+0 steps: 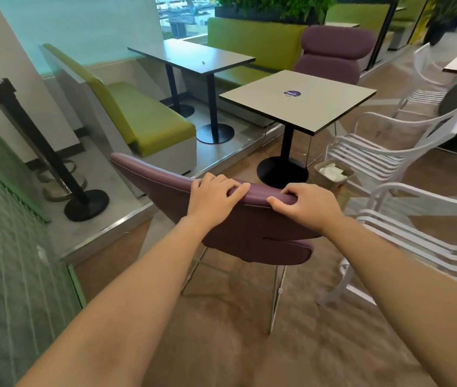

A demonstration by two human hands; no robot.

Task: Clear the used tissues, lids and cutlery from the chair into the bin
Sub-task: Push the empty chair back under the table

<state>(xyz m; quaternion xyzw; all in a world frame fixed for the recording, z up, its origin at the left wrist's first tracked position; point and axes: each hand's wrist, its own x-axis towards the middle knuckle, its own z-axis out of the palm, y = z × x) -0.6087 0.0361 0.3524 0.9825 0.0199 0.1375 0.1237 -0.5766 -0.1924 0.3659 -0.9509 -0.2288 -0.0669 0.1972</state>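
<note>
- Purple chair (238, 227) right in front, seen from behind; its seat is hidden by the backrest, so no tissues, lids or cutlery can be made out on it from here.
- Left hand (213, 195) on the top edge of the backrest, fingers curled over the rim and gripping it.
- Right hand (305, 203) does the same a little further along the rim, thumb on the near face, fingers wrapped over the far side.
- Both hands are holding the chair and carry no rubbish.
- The bin (333, 174) sits on the floor beyond the chair, just beside the black base of the small square desk (299, 100), and white crumpled paper already lies inside it.
- By my reading, the clearing itself looks far along or finished, and the step in hand is shifting the chair, probably toward the desk.
- Next move calls for an even two-handed push or pull, keeping the chair legs away from the bin and the white slatted chair (389, 152) at the right.
- A glance at the seat would confirm that nothing remains there.
</note>
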